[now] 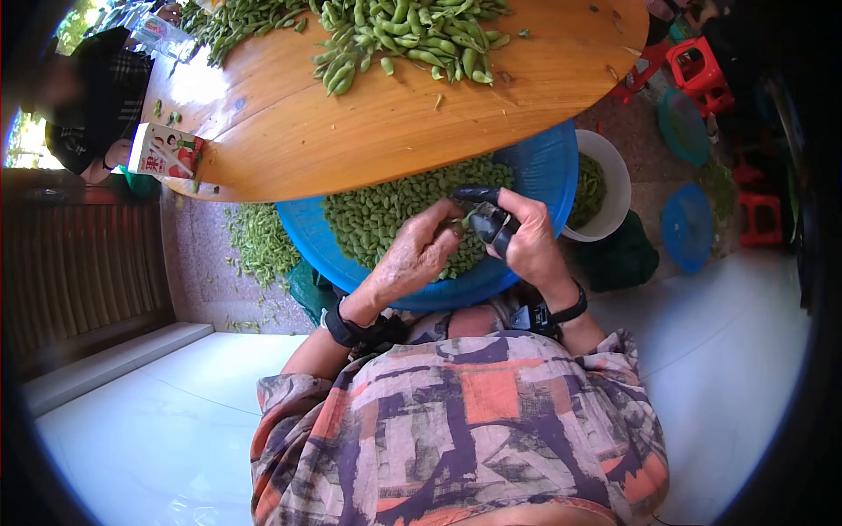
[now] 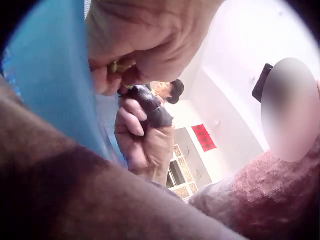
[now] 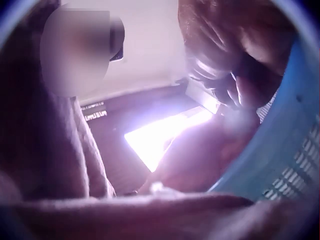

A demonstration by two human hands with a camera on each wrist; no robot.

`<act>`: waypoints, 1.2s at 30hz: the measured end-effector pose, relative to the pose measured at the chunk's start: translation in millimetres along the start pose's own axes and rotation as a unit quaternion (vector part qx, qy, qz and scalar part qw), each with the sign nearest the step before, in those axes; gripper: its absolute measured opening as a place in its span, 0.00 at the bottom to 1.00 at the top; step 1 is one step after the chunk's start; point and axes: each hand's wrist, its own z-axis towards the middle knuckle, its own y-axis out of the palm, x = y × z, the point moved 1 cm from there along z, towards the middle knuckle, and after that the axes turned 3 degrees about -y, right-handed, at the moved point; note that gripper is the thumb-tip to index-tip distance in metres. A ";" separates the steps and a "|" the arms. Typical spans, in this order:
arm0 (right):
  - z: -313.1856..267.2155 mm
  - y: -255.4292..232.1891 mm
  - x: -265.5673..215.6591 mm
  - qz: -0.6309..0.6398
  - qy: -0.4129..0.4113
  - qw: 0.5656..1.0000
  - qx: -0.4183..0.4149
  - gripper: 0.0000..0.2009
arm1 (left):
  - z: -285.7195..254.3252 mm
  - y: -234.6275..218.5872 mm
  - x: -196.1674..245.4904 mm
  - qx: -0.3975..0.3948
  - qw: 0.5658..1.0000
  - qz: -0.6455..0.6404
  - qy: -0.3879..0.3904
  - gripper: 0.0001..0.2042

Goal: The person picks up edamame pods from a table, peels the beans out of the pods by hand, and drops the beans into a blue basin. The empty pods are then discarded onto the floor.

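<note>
My left hand (image 1: 417, 254) is over a blue plastic basket (image 1: 561, 171), its fingertips pinching a green bean pod (image 2: 118, 66). Right beside it, my right hand (image 1: 533, 238) curls in from the other side, with black coverings (image 1: 493, 230) on its thumb and a finger. Those covered tips hold the pod's other end. Beneath both hands lies a heap of shelled green beans (image 1: 377, 215). The right wrist view is dark and glary, showing fingers close to the basket's rim.
Unshelled pods (image 1: 412, 35) are piled on the wooden table (image 1: 351, 131), whose edge overhangs the basket. A carton (image 1: 165, 151) stands at its left. Empty-looking pods (image 1: 263, 245) lie on the floor to the left. At the right are a white bucket (image 1: 618, 197) and red stools (image 1: 700, 74).
</note>
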 end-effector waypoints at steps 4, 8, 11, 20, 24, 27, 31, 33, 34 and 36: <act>-2.2 2.7 2.0 0.075 0.102 0.992 -0.022 0.16 | -0.3 -2.9 -4.0 -0.025 0.999 -0.009 -0.019 0.08; -1.6 0.1 0.1 0.076 0.104 0.991 -0.044 0.15 | -0.9 -4.5 -0.4 -0.049 0.995 -0.061 -0.059 0.08; -0.8 0.4 -3.1 0.070 0.101 0.992 -0.038 0.14 | -1.3 -6.6 7.9 -0.064 0.991 -0.085 -0.086 0.08; 1.1 -5.3 9.8 0.139 0.194 0.970 -0.048 0.13 | -2.3 -5.4 4.7 -0.036 0.996 -0.024 -0.073 0.09; 1.6 -1.8 6.6 0.138 0.179 0.973 -0.043 0.14 | -3.3 -3.9 6.7 -0.033 0.997 -0.008 -0.070 0.09; -1.0 0.2 5.1 0.064 0.128 0.989 -0.036 0.14 | -3.1 -3.9 11.3 -0.015 0.997 0.041 -0.069 0.07; -3.0 1.7 6.7 -0.003 0.079 0.996 -0.036 0.14 | -3.0 -3.8 11.6 -0.005 0.997 0.055 -0.059 0.07; -1.8 0.9 6.5 0.033 0.098 0.994 -0.034 0.15 | -1.8 -4.6 8.3 -0.005 0.997 0.040 -0.059 0.07; -1.3 0.3 6.0 0.069 0.117 0.990 -0.032 0.15 | -0.2 -6.5 4.6 -0.020 0.998 -0.003 -0.062 0.08; -0.3 -2.4 1.7 0.061 0.118 0.991 -0.031 0.16 | -0.3 -9.3 4.2 -0.034 0.996 -0.045 -0.065 0.08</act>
